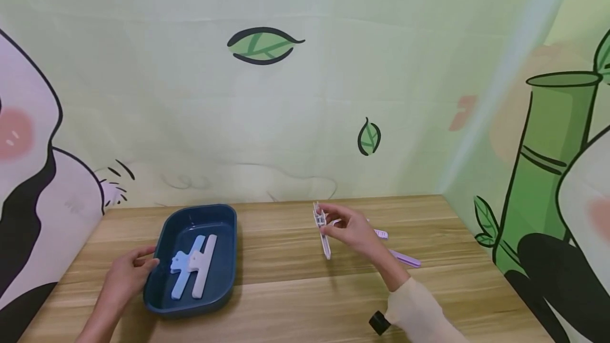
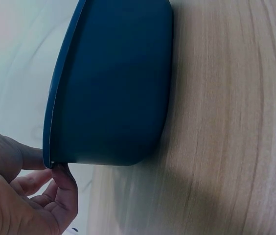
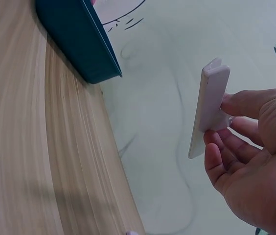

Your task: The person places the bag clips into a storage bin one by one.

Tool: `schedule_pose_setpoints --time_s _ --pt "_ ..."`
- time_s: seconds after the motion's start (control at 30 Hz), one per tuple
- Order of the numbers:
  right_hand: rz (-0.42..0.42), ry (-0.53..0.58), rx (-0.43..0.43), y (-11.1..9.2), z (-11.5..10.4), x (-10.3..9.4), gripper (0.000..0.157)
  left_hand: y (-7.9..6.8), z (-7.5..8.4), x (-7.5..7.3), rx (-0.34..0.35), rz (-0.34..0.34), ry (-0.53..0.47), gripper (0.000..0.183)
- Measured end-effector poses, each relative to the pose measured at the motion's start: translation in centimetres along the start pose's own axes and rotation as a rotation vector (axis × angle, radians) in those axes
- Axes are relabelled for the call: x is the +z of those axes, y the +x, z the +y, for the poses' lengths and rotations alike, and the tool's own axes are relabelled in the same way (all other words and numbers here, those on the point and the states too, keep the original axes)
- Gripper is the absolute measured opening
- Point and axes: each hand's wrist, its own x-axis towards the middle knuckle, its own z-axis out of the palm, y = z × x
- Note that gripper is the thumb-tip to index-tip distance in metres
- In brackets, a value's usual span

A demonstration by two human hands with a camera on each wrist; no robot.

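Note:
My left hand (image 1: 125,275) pinches the left rim of a dark blue rectangular tray (image 1: 232,258), thumb and fingers on either side of the edge in the left wrist view. Inside the tray lie a light blue bag clip (image 1: 182,282) and a whitish bag clip (image 1: 205,274), side by side and slanted. My right hand (image 1: 350,229) holds another white bag clip (image 3: 211,105) by its middle, between thumb and fingers. That clip is raised above the table, long bar upright in the right wrist view, and to the right of the tray.
On the wooden table (image 1: 281,300), a purple clip (image 1: 405,259) and a pale lilac clip (image 1: 381,234) lie behind the right forearm, partly hidden by it. A small black block (image 1: 379,323) shows at the right sleeve. A printed cloth wall (image 1: 305,120) stands along the table's back edge.

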Motion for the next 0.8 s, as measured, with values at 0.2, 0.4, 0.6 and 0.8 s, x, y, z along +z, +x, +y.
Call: schedule_pose_setpoints --time_s 0.2,0.4,0.6,0.8 --pt "-0.029 0.008 -0.001 0.8 -0.4 1.4 0.045 0.0 -0.1 0.0 0.003 0.0 0.013 0.045" --pt "-0.053 0.017 -0.001 1.6 -1.0 2.9 0.045 0.0 0.1 -0.1 -0.002 -0.005 0.002 0.045" --pt "-0.078 0.022 -0.013 2.3 -1.4 4.3 0.044 -0.1 0.2 -0.1 0.0 -0.008 -0.01 0.045" --pt "-0.102 0.041 -0.016 2.9 -1.7 5.8 0.045 -0.1 0.1 -0.1 0.014 0.004 0.004 0.044"
